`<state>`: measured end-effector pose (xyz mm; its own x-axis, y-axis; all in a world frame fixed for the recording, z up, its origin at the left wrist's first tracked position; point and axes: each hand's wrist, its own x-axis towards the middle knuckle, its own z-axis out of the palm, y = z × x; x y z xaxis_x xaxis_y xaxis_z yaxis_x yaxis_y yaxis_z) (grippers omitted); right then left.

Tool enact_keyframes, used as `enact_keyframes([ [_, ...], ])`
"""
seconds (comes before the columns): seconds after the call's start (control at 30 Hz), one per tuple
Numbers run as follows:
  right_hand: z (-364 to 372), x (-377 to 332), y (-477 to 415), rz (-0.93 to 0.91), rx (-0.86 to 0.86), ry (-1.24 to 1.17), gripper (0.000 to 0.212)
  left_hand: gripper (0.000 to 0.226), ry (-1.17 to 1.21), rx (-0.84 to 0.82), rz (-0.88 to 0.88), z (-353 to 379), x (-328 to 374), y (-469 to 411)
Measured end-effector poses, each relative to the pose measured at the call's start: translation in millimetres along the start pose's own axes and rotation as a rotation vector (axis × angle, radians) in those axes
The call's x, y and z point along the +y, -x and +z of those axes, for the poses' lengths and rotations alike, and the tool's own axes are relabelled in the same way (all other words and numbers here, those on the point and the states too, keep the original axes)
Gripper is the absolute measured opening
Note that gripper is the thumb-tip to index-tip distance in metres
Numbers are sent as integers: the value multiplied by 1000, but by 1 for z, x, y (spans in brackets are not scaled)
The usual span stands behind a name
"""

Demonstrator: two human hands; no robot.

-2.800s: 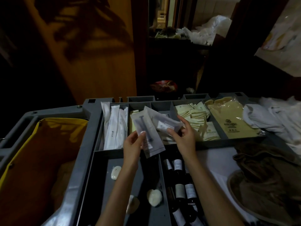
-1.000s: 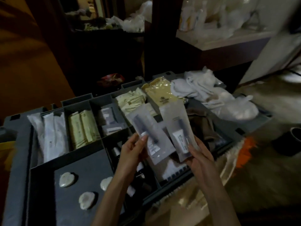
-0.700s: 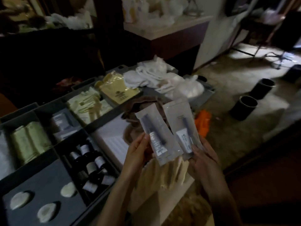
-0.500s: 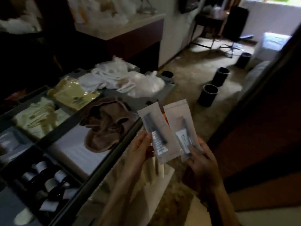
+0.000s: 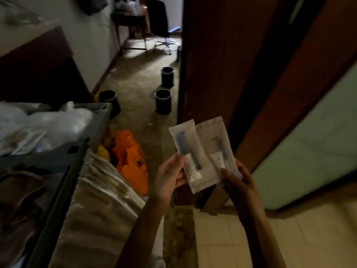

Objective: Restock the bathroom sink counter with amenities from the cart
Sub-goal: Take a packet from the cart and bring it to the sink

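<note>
Both grips are closed in a thumb-and-finger pinch, one sealed amenity sachet each. The left grip (image 5: 170, 176) pinches the left packet (image 5: 191, 151) by its lower edge, and the right grip (image 5: 239, 180) pinches the right packet (image 5: 214, 140) the same way. The two packets overlap, the left one in front, and they are held up in the air between the cart and the doorway.

A dark wooden door frame (image 5: 212, 64) fills the right of the view, with pale floor tiles (image 5: 289, 238) at its foot. The grey cart (image 5: 58, 161) stands on the left, white linen (image 5: 48, 122) heaped on its top and a striped cloth bag (image 5: 100, 200) hanging at its side. An orange bag (image 5: 129, 157) lies just beside that. Three black bins (image 5: 163, 101) stand further off on the carpet. Inside the left packet is a long dark item. The right packet seems to hold a thin stick and a small tube, but the print is too blurred to read.

The picking step looks done and this is the carry. The sink counter is not in view. The next move likely calls for going through the doorway onto the tiles, finding the counter and laying the packets down flat, each let go in turn.

Both forearms rise from the bottom edge, bent upward. Each thumb lies on the front of its packet and the fingers are behind.
</note>
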<state>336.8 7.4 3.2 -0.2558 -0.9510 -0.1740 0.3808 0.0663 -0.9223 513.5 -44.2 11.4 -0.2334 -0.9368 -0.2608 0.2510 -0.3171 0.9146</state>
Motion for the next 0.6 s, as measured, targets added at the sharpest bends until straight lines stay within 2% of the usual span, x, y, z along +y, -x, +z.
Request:
enact_keyframes([
  [0.13,-33,-10,16,-72,179,-42,43,55,-55,-159,-98,34,-12,-17],
  [0.2,-44,-12,26,-105,244,-51,40,65,-51,-243,-132,46,-17,-20],
  [0.33,-63,-10,51,-149,390,-92,43,35,-160,-429,-151,71,-24,-14],
  [0.37,-65,-9,56,-154,416,-86,44,33,-163,-467,-159,74,-25,-12],
  [0.47,-68,-3,74,-167,525,-46,48,30,-158,-593,-200,79,-30,-9],
  [0.53,-68,2,86,-171,568,-43,49,29,-170,-606,-219,78,-33,-8],
  [0.6,-66,9,98,-175,606,-33,48,46,-168,-605,-266,77,-36,-6],
])
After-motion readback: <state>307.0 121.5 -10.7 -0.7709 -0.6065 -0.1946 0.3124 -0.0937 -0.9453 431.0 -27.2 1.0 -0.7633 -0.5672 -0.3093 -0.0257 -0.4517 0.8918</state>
